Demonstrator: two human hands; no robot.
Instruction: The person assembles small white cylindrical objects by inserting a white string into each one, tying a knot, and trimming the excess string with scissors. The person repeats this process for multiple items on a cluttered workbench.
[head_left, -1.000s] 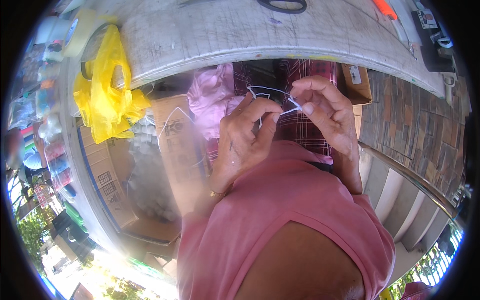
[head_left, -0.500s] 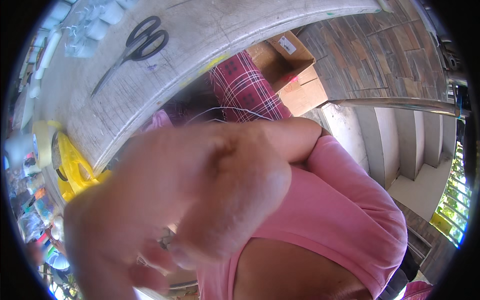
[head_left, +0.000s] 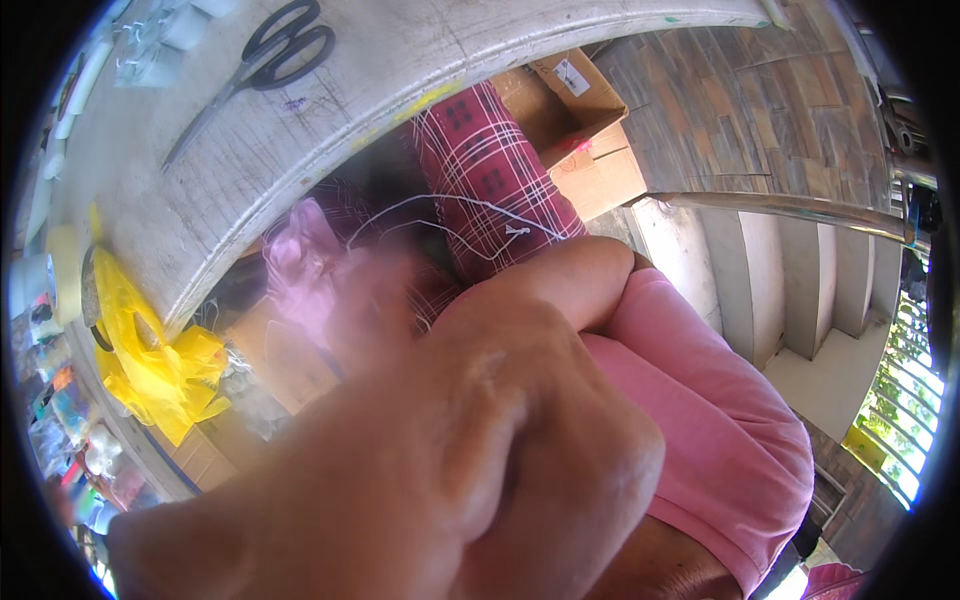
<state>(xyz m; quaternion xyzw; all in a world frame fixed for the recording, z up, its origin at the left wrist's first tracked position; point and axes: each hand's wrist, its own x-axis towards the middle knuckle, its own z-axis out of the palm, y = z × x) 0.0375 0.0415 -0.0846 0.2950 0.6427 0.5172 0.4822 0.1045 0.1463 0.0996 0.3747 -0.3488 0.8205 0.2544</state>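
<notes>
Below the worn grey table (head_left: 420,50), the blurred left hand (head_left: 500,430) hides the end of the bare right forearm (head_left: 570,280), so I cannot tell either hand's grip; across red plaid cloth (head_left: 490,140) lies thin white cord (head_left: 517,231), apart from the table's edge

- Bare desk (head_left: 400,60) spreads beyond the left hand (head_left: 500,440), interrupted by scissors (head_left: 240,82).
- A yellow bag (head_left: 165,375) crowds the hand's left.
- The right forearm (head_left: 575,277) blocks passage just beyond the hand.

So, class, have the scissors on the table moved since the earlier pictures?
No: the scissors keep their place beside the purple mark on the table; only the view shifted.
</notes>
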